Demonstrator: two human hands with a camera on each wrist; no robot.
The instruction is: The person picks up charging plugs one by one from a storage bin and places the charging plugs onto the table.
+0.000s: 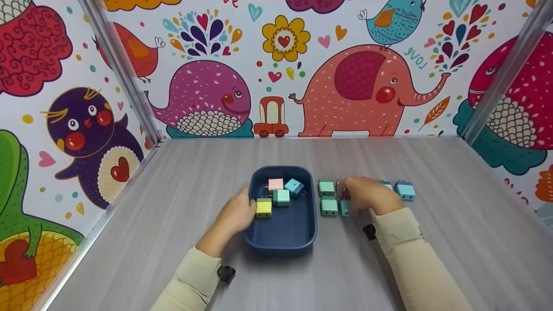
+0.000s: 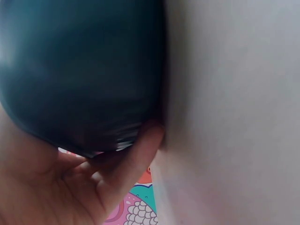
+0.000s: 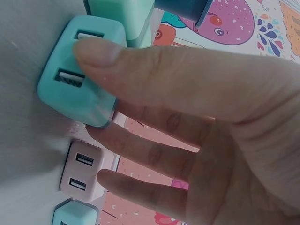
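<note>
My left hand (image 1: 237,211) holds the left rim of a dark blue plastic box (image 1: 281,247); in the left wrist view its fingers (image 2: 149,140) press against the box's outer wall. Inside the box lie a pink (image 1: 275,185), a blue (image 1: 295,188), a mint green (image 1: 281,198) and a yellow USB charger plug (image 1: 264,208). To the right of it, my right hand (image 1: 369,194) pinches a teal USB charger (image 3: 77,70), thumb across the face with the two ports and fingers behind. A pink charger (image 3: 84,171) sits just beside the fingertips.
Two green chargers (image 1: 326,188) stand between the box and my right hand. Beyond that hand are blue chargers (image 1: 405,191), one partly hidden. The grey tabletop (image 1: 194,172) ends at printed cartoon walls at the back and sides.
</note>
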